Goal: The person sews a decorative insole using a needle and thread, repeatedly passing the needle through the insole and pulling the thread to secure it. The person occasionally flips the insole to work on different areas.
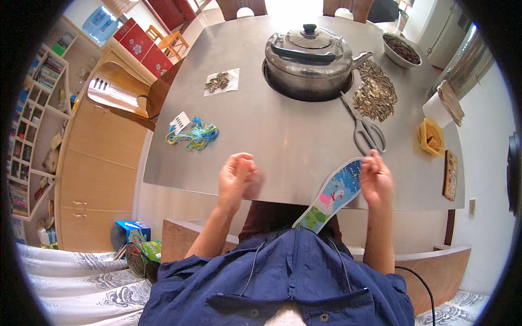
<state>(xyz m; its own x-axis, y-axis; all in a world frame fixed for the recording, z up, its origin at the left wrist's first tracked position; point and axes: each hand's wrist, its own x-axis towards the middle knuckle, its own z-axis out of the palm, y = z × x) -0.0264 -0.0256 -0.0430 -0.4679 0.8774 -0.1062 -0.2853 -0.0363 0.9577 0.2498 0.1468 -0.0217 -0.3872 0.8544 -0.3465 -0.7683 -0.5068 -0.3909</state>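
Note:
My left hand (240,179) is raised over the front edge of the table, its fingers curled and blurred by motion. Whether anything thin sits between those fingers I cannot tell. On the other side, my right hand (376,181) is up beside a shoe insole (332,195) with a colourful stitched or printed picture. Its fingertips are bunched, and no held thing can be made out. The insole slants from the table edge down to my lap, partly behind the right hand. Just beyond that hand lie grey-handled scissors (369,136), pointing towards the kettle. A tangle of blue and yellow embroidery thread (197,134) with a punched white card lies at the left.
A large metal kettle (308,61) sits in the table's round opening. Sunflower seeds (375,91) are heaped beside it; more seeds (218,82) lie on a tissue. A bowl (401,51), a yellow container (432,137) and a phone-like object (450,175) line the right side.

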